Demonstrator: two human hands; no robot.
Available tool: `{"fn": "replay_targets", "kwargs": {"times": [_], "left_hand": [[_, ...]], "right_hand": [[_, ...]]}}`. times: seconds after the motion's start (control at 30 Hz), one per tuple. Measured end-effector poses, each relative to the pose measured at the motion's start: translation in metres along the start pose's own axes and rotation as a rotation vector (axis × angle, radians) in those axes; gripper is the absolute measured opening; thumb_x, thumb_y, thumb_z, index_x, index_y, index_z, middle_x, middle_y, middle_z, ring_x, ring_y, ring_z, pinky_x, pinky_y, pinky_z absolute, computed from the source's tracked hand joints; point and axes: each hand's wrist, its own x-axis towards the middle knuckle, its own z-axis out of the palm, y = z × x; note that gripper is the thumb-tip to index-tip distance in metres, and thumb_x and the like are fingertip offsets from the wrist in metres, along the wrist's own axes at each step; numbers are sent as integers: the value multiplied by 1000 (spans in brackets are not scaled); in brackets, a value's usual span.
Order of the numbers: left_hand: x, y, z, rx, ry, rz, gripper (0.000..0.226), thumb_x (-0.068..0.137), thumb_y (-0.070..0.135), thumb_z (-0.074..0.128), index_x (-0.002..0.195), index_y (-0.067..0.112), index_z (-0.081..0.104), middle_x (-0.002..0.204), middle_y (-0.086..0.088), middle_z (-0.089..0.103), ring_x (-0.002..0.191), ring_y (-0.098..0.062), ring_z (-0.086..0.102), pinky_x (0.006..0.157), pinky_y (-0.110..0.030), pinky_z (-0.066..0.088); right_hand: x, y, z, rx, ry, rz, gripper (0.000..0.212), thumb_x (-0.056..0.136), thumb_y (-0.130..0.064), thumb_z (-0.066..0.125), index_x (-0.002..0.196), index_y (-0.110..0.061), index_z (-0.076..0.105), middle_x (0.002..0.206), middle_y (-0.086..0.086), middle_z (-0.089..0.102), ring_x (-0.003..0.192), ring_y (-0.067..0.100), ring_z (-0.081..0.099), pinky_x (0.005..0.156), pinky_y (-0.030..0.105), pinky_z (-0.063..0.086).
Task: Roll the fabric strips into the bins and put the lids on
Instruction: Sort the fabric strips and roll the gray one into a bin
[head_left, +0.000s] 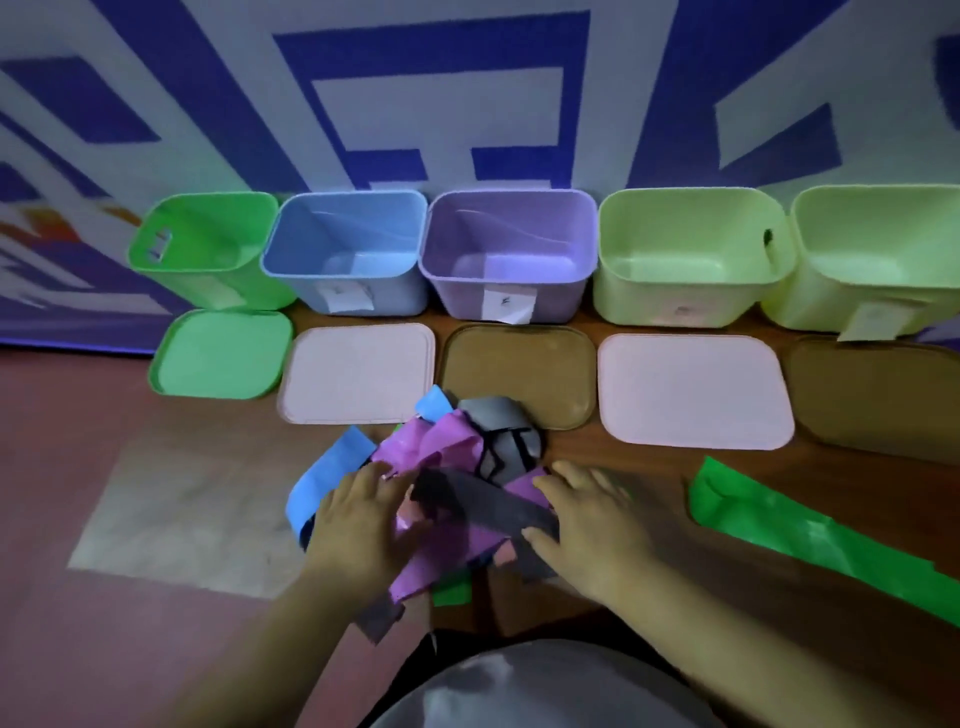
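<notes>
While the pile of fabric strips (457, 467) sits unsorted, five bins wait open beyond it along the wall: green bin (218, 228), blue bin (340, 274), purple bin (457, 296), pale green bin (685, 291) and a second pale green bin (883, 291). Between pile and bins the lids lie flat, one before each bin: green lid (221, 353), pink lid (358, 371), brown lid (519, 364), second pink lid (691, 389), second brown lid (872, 389). They are set out, I'd judge, so each drops straight on once its bin is filled. Nothing looks rolled yet. On the pile a magenta strip (415, 447) lies crumpled, a dark grey strip (478, 499) slants across it, a blue strip (327, 478) pokes out left, and a long green strip (810, 530) lies well apart to the pile's right. Both hands are down on the pile: left hand (358, 519) flat on the magenta cloth, fingers fairly straight; right hand (587, 519) spread over the pile's right edge, thumb touching the dark grey strip. Neither plainly grips anything; both look relaxed.
</notes>
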Motion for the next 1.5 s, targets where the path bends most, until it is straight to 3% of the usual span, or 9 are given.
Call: {"fn": "replay_targets", "kwargs": {"times": [0.17, 0.37, 0.6, 0.7, 0.77, 1.0, 1.13, 1.3, 1.5], "left_hand": [[-9, -50, 13, -71, -28, 42, 74, 74, 66, 56, 140, 31, 51, 132, -3, 55, 113, -32, 58, 87, -43, 51], [-33, -63, 47, -111, -27, 218, 82, 77, 72, 60, 148, 38, 39, 150, -11, 42, 130, -38, 49, 98, -49, 48], [-25, -65, 67, 38, -75, 411, 67, 92, 68, 42, 152, 47, 22, 160, -2, 31, 143, -35, 35, 111, -55, 36], [-16, -67, 76, 76, -138, 318, 61, 89, 66, 38, 147, 52, 26, 156, -2, 38, 140, -37, 37, 106, -63, 38], [-10, -68, 81, 105, -184, 279, 61, 88, 68, 30, 147, 56, 19, 161, -1, 28, 147, -35, 27, 112, -64, 29], [-19, -60, 92, 116, -202, 172, 62, 93, 65, 32, 147, 60, 1, 167, 4, -2, 153, -26, -2, 119, -60, 9], [-30, -58, 92, 63, -152, 132, 62, 87, 68, 18, 146, 61, -2, 166, 2, 9, 152, -28, 7, 119, -59, 15], [-41, -58, 93, 82, -51, 191, 64, 91, 67, 32, 150, 56, 9, 159, -5, 31, 146, -36, 29, 110, -62, 34], [-37, -63, 80, 114, -36, 264, 65, 92, 67, 35, 152, 52, 14, 159, -6, 29, 147, -35, 27, 116, -60, 24]], "right_hand": [[20, -46, 15, 1, 71, -99, 57, 76, -54, 61, 127, -29, 59, 135, 3, 55, 118, 30, 56, 93, 43, 49], [0, -66, 48, -43, 94, -183, 57, 72, -57, 61, 123, -33, 60, 125, -1, 57, 110, 26, 57, 88, 42, 51], [-17, -56, 83, -144, 65, -147, 67, 73, -60, 58, 132, -30, 58, 143, 7, 52, 131, 27, 43, 100, 44, 47], [-23, -55, 91, -158, 117, -171, 63, 76, -56, 61, 134, -30, 56, 147, 7, 48, 136, 30, 40, 109, 47, 39], [-27, -56, 96, -143, 204, -209, 57, 76, -51, 66, 128, -31, 60, 140, 6, 53, 130, 30, 47, 109, 48, 36], [-28, -53, 126, -147, 296, -337, 37, 75, -48, 72, 108, -33, 70, 106, -9, 64, 95, 22, 58, 79, 38, 41], [-18, -53, 141, -119, 334, -371, 24, 78, -48, 66, 96, -34, 72, 97, -13, 65, 91, 21, 59, 78, 37, 36], [-10, -58, 153, -123, 427, -338, 14, 82, -45, 68, 77, -31, 69, 82, -10, 60, 81, 22, 54, 74, 39, 35], [-14, -59, 141, -65, 453, -393, 12, 79, -26, 75, 73, -27, 65, 80, -11, 62, 76, 21, 56, 72, 36, 34]]}}
